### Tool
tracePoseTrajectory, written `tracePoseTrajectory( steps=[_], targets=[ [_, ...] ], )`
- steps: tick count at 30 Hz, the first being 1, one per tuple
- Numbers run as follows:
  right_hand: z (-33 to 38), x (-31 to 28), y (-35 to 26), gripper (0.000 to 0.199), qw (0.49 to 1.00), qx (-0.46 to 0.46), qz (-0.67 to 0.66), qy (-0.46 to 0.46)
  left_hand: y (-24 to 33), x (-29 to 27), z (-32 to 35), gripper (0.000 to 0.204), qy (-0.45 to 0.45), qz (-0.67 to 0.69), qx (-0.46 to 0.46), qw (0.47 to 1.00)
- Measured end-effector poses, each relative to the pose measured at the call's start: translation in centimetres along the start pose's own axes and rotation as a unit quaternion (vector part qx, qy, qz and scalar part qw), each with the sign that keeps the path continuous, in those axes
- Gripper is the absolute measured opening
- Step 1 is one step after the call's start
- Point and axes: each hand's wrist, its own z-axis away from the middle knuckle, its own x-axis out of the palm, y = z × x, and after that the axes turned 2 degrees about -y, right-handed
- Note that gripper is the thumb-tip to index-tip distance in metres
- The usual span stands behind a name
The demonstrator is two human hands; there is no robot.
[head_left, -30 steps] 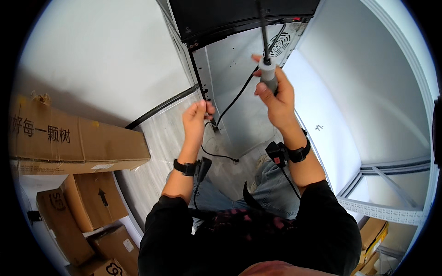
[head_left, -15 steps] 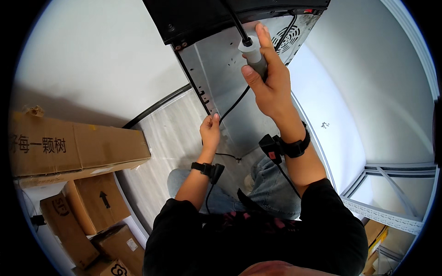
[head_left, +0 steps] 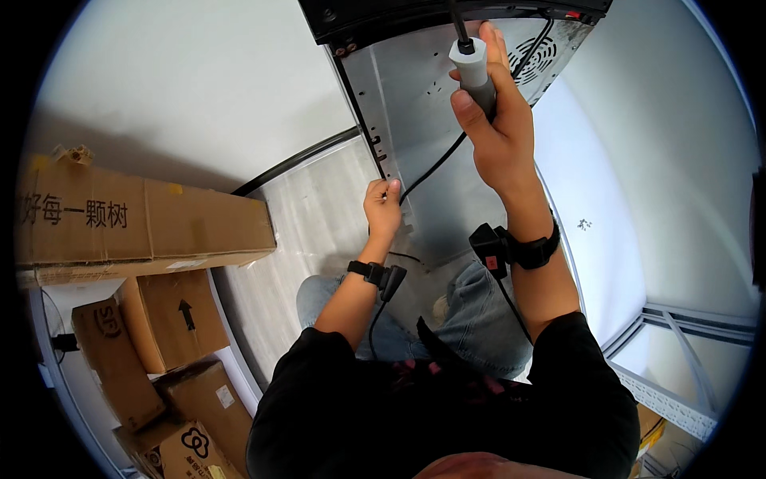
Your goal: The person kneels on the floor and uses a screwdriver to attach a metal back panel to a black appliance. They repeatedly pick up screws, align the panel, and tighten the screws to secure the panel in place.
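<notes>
The screwdriver (head_left: 473, 68) is cropped above — tip unseen.

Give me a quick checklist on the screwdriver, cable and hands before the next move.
1. Screwdriver held in right hand: ok.
2. Screwdriver tip placement: cannot tell; the shaft runs past the picture's top edge.
3. Cable clear of left hand: not ok; it runs up to that hand.
4. Left hand's grip on the cable: cannot tell; the contact is hidden.
5. Straps around both wrists: ok.
</notes>
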Motion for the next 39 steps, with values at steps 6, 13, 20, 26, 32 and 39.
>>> tracePoseTrajectory(
  steps=[6, 13, 20, 26, 32, 39],
  targets=[
    [-0.2, 0.7, -0.4, 0.035, 1.000, -0.010, -0.002, 0.011, 0.0, -0.2, 0.0, 0.028, 0.005, -0.008, 0.002, 1.000],
    [-0.1, 0.7, 0.1, 0.034, 0.996, -0.049, 0.071, 0.008, 0.3, -0.5, 1.3, 0.030, -0.042, -0.001, 0.014, 0.999],
    [0.2, 1.4, 0.0, 0.032, 0.996, -0.048, 0.073, 0.024, 0.2, -0.2, 2.0, 0.027, -0.060, 0.012, 0.035, 0.998],
    [0.0, 0.9, 0.2, 0.033, 0.994, -0.062, 0.087, 0.010, 0.0, 0.3, 1.7, 0.026, -0.042, 0.026, 0.006, 0.999],
    [0.0, 0.4, 0.3, 0.035, 0.998, -0.038, 0.045, -0.007, 0.6, -0.4, 1.3, 0.022, -0.033, -0.009, 0.036, 0.999],
    [0.0, 0.5, 0.3, 0.037, 0.997, -0.037, 0.058, -0.017, 0.3, -0.7, 0.8, 0.020, -0.033, 0.013, 0.036, 0.999]
  ],
)
